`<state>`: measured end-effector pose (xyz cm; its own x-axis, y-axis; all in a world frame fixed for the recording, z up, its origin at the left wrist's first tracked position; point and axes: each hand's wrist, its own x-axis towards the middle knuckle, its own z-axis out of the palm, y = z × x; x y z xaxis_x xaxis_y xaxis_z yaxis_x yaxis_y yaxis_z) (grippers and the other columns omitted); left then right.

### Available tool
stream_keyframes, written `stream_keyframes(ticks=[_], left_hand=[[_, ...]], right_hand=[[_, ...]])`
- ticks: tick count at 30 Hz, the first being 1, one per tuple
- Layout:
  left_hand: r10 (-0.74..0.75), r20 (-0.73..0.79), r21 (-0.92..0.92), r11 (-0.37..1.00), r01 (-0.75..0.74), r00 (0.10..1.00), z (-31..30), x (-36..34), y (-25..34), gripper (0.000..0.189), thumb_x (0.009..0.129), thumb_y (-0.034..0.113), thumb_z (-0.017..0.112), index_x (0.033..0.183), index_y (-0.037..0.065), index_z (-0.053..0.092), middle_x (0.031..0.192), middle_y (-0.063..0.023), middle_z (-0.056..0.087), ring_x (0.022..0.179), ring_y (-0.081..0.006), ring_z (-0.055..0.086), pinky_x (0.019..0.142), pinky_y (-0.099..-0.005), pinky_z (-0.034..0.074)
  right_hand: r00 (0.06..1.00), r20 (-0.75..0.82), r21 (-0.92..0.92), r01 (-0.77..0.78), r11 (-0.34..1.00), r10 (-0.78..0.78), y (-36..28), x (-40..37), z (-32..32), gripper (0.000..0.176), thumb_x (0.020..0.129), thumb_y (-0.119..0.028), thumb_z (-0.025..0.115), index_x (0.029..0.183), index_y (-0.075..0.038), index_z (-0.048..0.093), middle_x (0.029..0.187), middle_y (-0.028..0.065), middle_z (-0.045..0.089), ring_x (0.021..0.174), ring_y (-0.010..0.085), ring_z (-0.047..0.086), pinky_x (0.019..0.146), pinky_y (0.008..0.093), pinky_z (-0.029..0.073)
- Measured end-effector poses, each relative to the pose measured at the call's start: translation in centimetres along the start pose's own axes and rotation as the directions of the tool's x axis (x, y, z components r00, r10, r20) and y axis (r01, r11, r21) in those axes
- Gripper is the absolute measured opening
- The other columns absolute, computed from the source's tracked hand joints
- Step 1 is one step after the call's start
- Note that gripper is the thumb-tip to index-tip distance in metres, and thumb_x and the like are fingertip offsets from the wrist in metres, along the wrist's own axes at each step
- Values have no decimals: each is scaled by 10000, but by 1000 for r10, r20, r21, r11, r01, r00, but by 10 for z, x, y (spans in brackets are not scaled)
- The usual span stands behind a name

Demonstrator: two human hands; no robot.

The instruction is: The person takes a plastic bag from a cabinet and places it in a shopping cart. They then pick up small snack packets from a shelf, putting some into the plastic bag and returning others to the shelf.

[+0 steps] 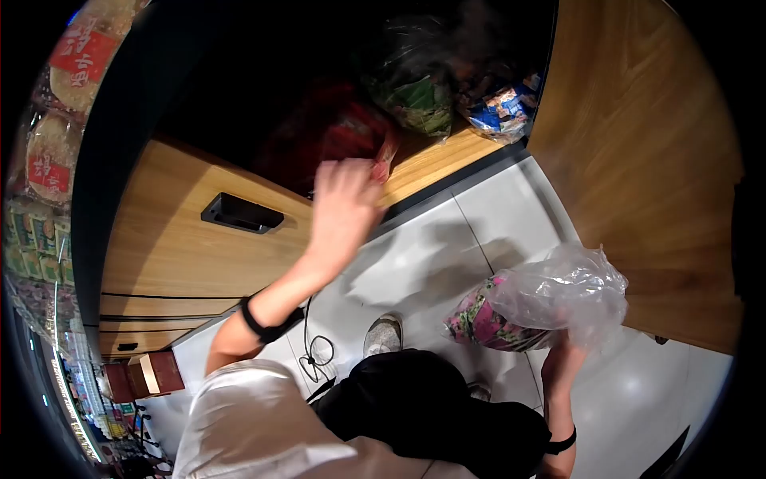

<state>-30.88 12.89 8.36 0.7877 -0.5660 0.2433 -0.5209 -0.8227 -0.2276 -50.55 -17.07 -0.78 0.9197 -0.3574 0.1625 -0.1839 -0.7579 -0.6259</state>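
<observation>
My left hand reaches into the dark opening of a wooden cabinet, its fingertips at the front edge of a red plastic bag. Blur keeps me from telling whether the fingers grip it. On the right, my right hand holds a clear plastic bag with pink and green patterned packets inside, and the plastic partly covers its fingers. Deeper in the cabinet, on its wooden floor, lie a clear bag with green packets and another with blue and white packets.
An open wooden door stands at the right. At the left is a wooden panel with a black handle. Packaged goods line the far left. A cable lies on the tiled floor beside my shoe.
</observation>
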Motion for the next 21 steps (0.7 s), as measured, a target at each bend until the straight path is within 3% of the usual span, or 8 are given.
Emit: stream_keyframes(ticks=[2, 4, 6, 10, 12, 14, 18, 21], left_hand=[[-103, 41, 440, 895, 75, 994, -5, -29, -24, 376, 675, 231, 683, 956, -9, 614, 1057, -151, 558, 1081, -265, 495, 1068, -408, 266], [-101, 286, 627, 772, -106, 953, -13, -41, -35, 360, 684, 193, 641, 966, -28, 610, 996, -143, 586, 1078, -256, 495, 1093, -389, 233], [-95, 242, 650, 755, -89, 966, -7, -44, -36, 235, 714, 123, 544, 894, 0, 630, 905, -106, 601, 954, -220, 530, 988, -324, 326], [-62, 274, 555, 825, -106, 960, -22, -100, 14, 307, 715, 138, 524, 983, 1, 586, 951, -97, 573, 955, -207, 497, 866, -289, 356], [111, 412, 511, 794, -330, 905, -66, -128, 43, 327, 730, 154, 518, 1017, 8, 575, 978, -86, 555, 963, -200, 491, 864, -281, 344], [158, 433, 485, 789, -377, 888, -79, -156, 58, 313, 750, 166, 500, 1017, 18, 573, 978, -76, 541, 953, -192, 486, 853, -272, 330], [144, 478, 525, 744, -413, 866, -98, -190, 80, 275, 767, 183, 468, 978, 35, 564, 958, -67, 525, 930, -191, 482, 838, -267, 319], [192, 501, 530, 703, -475, 844, -116, -204, 85, 294, 765, 230, 450, 962, 46, 567, 943, -69, 513, 931, -198, 484, 850, -287, 324]], right_hand=[[996, 59, -55, 67, 996, -64, 6, -3, -1, 208, 878, -55, 528, 1051, 51, 574, 1040, 149, 584, 976, 268, 532, 889, 346, 393], [999, 8, 105, 49, 993, -50, -1, 2, 4, 211, 879, -57, 526, 1053, 51, 577, 1042, 151, 585, 968, 274, 536, 882, 347, 398], [998, -25, 185, 64, 981, -60, -5, 7, 4, 214, 880, -65, 527, 1051, 55, 577, 1042, 151, 585, 960, 278, 539, 876, 346, 400], [998, -49, 279, 57, 958, -45, -1, 9, 6, 219, 889, -90, 531, 1051, 47, 585, 1046, 151, 585, 953, 284, 542, 861, 340, 408], [997, -35, 264, 79, 961, -72, 4, 7, 5, 217, 896, -101, 527, 1057, 25, 599, 1049, 153, 586, 950, 283, 547, 846, 342, 417], [984, -31, 144, 176, 974, -173, 7, 8, 4, 216, 903, -111, 519, 1066, -6, 615, 1047, 154, 588, 944, 280, 555, 828, 346, 428], [994, 112, 403, -41, 914, -4, 5, 11, 4, 226, 908, -111, 506, 1084, -28, 621, 1077, 168, 595, 961, 278, 568, 824, 351, 440], [961, 241, 431, -231, 872, 136, -21, 16, -12, 257, 895, -66, 496, 1122, -38, 612, 1122, 184, 586, 1002, 289, 564, 858, 359, 439]])
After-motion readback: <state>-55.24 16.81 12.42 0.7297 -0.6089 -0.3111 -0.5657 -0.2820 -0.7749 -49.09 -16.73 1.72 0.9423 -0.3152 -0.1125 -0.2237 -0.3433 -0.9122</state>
